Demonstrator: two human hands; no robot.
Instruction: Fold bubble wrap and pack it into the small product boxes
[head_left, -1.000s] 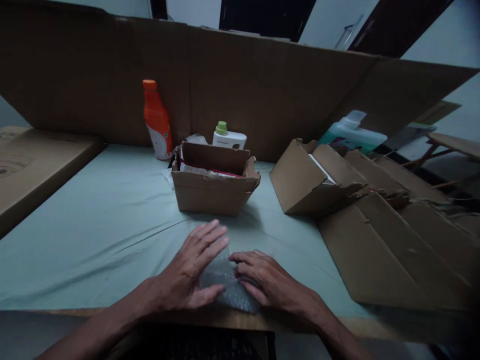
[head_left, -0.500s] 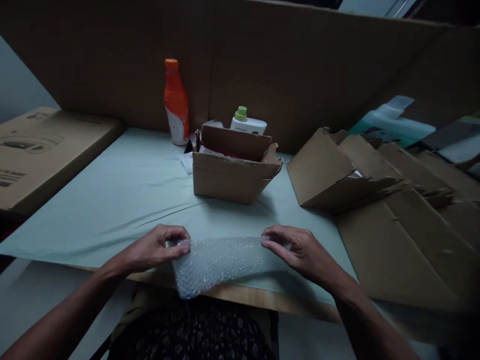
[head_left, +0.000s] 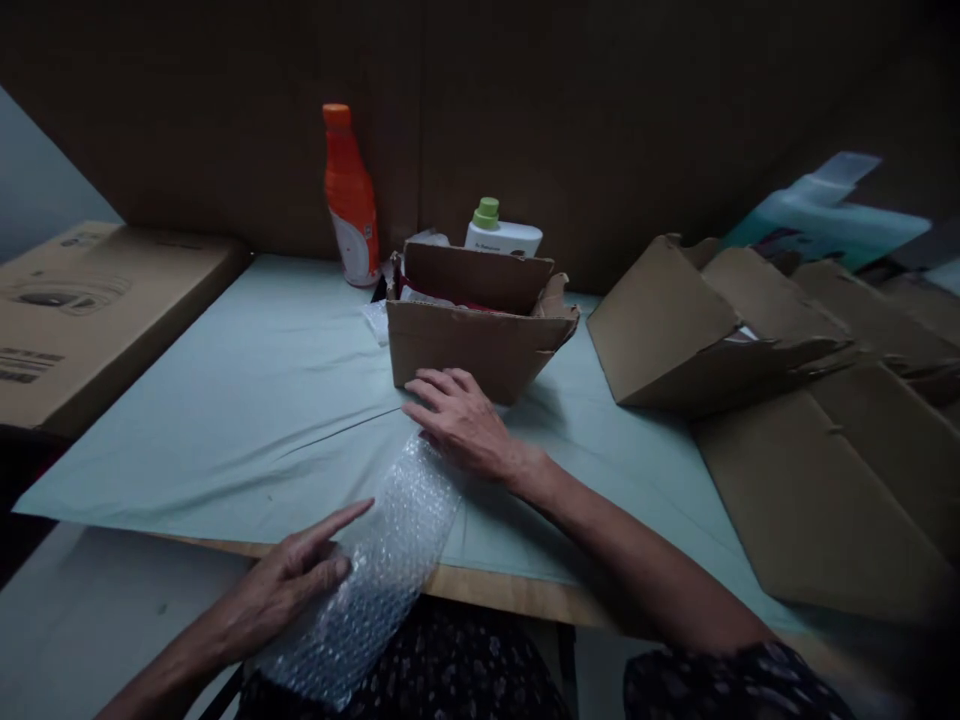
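A strip of bubble wrap (head_left: 375,570) is being laid from the middle of the table (head_left: 225,400) over its near edge. Its far end is being pressed down by the right hand (head_left: 461,425), with the fingers open and flat, just near the open cardboard box (head_left: 480,340). Its near part is being touched by the left hand (head_left: 292,585), with the forefinger stretched and the other fingers curled; a grip cannot be told.

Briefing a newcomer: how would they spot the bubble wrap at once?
On the pale green table, look at the near edge. A strip of clear plastic bubble wrap lies slanted across it, left hand on its lower part, right hand at its far end. Unlike the brown cardboard boxes behind, it is see-through.
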